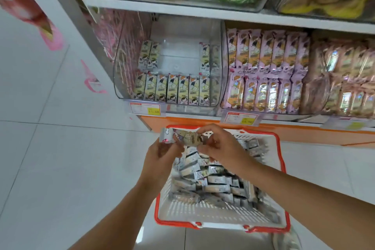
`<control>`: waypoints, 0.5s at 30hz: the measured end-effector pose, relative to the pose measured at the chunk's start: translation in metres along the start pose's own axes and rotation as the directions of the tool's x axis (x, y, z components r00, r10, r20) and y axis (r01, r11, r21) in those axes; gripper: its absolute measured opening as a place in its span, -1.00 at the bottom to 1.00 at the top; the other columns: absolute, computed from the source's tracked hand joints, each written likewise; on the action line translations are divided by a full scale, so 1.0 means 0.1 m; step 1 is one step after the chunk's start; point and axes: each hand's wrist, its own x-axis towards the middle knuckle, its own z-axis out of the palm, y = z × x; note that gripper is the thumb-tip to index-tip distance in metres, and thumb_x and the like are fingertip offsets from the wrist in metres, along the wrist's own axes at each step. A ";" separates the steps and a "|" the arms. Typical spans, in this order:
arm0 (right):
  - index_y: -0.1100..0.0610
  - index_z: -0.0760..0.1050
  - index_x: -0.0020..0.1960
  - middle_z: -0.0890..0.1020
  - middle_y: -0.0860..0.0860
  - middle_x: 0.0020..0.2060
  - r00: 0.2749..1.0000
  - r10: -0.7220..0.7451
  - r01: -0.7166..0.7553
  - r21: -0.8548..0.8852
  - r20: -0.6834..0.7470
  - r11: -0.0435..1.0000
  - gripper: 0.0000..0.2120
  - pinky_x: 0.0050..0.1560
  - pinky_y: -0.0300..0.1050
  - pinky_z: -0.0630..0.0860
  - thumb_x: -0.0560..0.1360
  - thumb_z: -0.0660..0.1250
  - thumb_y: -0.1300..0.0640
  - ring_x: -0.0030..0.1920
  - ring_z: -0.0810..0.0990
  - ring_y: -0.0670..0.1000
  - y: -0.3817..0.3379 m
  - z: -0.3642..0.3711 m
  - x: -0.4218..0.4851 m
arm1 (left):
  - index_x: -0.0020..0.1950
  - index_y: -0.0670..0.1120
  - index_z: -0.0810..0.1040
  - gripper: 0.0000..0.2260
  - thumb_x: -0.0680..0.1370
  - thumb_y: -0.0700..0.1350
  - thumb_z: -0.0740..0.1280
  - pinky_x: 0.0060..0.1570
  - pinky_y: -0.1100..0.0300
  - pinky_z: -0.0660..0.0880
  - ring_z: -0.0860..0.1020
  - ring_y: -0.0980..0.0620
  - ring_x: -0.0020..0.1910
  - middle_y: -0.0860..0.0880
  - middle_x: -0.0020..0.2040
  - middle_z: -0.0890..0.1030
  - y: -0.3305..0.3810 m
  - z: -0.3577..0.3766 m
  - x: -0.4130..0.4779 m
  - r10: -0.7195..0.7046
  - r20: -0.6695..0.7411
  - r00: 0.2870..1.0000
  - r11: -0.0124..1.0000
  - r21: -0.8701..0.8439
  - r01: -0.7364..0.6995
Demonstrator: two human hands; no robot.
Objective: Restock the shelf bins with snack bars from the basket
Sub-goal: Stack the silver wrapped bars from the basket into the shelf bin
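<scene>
Mid-transfer over the red-rimmed basket (pixel 203 212), lower centre: snack bar (pixel 183 137) pinched between left hand (pixel 162 154) and right hand (pixel 220 148); next, probably up into the half-empty clear bin (pixel 178 61) at centre.

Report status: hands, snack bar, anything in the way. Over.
Left hand and right hand each grip an end of one snack bar, above the basket. Left bin has a gap in its back row. Nothing seen in the way.

basket (pixel 221 214) on floor (pixel 50 158) before shelf (pixel 182 11), bars (pixel 215 184) in basket
</scene>
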 end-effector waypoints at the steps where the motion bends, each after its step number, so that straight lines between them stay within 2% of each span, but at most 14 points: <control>1: 0.07 0.53 0.16 0.46 -0.06 -0.39 0.996 -0.078 0.073 -0.092 -0.047 0.993 -0.71 -0.31 -0.23 0.40 0.47 0.47 0.19 -0.40 0.43 -0.14 -0.05 0.01 -0.02 | -0.02 -0.22 0.61 -0.72 0.40 -0.06 0.33 -0.24 0.34 0.49 0.61 0.08 -0.25 -0.07 -0.26 0.66 0.07 -0.01 -0.02 0.014 -0.013 1.000 1.000 -0.021 -0.014; 4: 0.08 0.56 0.05 0.34 -0.12 -0.42 0.957 -0.258 0.223 -0.234 -0.129 0.946 -0.74 -0.36 -0.21 0.20 0.42 0.51 0.06 -0.40 0.30 -0.12 -0.19 0.06 -0.07 | 0.04 -0.32 0.53 -0.74 0.51 -0.13 0.38 -0.22 0.32 0.52 0.61 -0.03 -0.20 -0.20 -0.18 0.64 0.28 -0.01 -0.06 0.041 -0.042 0.998 0.995 -0.093 -0.045; 6: 0.08 0.53 -0.02 0.34 -0.11 -0.39 0.927 -0.339 0.286 -0.284 -0.160 0.915 -0.74 -0.37 -0.14 0.23 0.41 0.52 0.02 -0.38 0.30 -0.11 -0.31 0.09 -0.08 | 0.07 -0.29 0.49 -0.70 0.53 -0.06 0.39 -0.12 0.21 0.57 0.64 -0.08 -0.14 -0.20 -0.11 0.66 0.40 0.00 -0.09 0.045 -0.012 0.999 0.995 -0.086 -0.046; 8: 0.07 0.50 -0.04 0.39 -0.10 -0.34 0.911 -0.380 0.322 -0.299 -0.159 0.898 -0.73 -0.34 -0.12 0.31 0.40 0.51 -0.02 -0.35 0.34 -0.11 -0.44 0.11 -0.08 | 0.09 -0.24 0.49 -0.74 0.54 -0.09 0.40 -0.07 0.09 0.60 0.65 -0.13 -0.07 -0.20 -0.07 0.67 0.51 0.03 -0.09 0.049 -0.017 0.999 0.995 -0.083 -0.051; 10: 0.05 0.52 0.01 0.45 -0.12 -0.21 0.900 -0.415 0.354 -0.332 -0.132 0.874 -0.72 -0.22 -0.22 0.39 0.41 0.45 -0.09 -0.21 0.43 -0.14 -0.58 0.06 -0.04 | 0.11 -0.20 0.52 -0.82 0.58 -0.13 0.34 -0.10 0.09 0.63 0.65 -0.16 -0.08 -0.23 -0.06 0.65 0.64 0.03 -0.04 0.057 -0.066 0.996 0.995 -0.074 -0.062; 11: 0.05 0.54 0.05 0.47 -0.13 -0.11 0.884 -0.447 0.370 -0.377 -0.137 0.849 -0.71 -0.09 -0.26 0.42 0.44 0.40 -0.11 -0.10 0.46 -0.17 -0.64 0.00 0.00 | 0.12 -0.18 0.53 -0.82 0.59 -0.12 0.33 -0.11 0.09 0.63 0.65 -0.15 -0.08 -0.22 -0.06 0.64 0.70 0.03 0.01 0.063 -0.082 0.995 0.996 -0.054 -0.068; 13: 0.07 0.55 0.15 0.50 -0.06 0.09 0.813 -0.548 0.390 -0.516 -0.196 0.763 -0.70 0.18 -0.16 0.40 0.50 0.30 -0.07 0.14 0.45 -0.13 -0.73 -0.15 0.11 | 0.15 -0.14 0.55 -0.81 0.60 -0.07 0.31 -0.11 0.07 0.63 0.65 -0.11 -0.10 -0.14 -0.08 0.63 0.82 0.02 0.13 0.078 -0.097 0.992 0.997 0.020 -0.077; 15: 0.10 0.52 0.27 0.46 0.03 0.29 0.743 -0.617 0.327 -0.663 -0.260 0.674 -0.66 0.33 -0.05 0.29 0.52 0.25 0.04 0.34 0.36 -0.02 -0.77 -0.34 0.27 | 0.13 -0.10 0.56 -0.84 0.61 -0.06 0.29 -0.07 0.02 0.61 0.64 -0.07 -0.10 -0.04 -0.10 0.62 0.95 0.01 0.27 0.097 -0.111 0.989 0.989 0.121 -0.083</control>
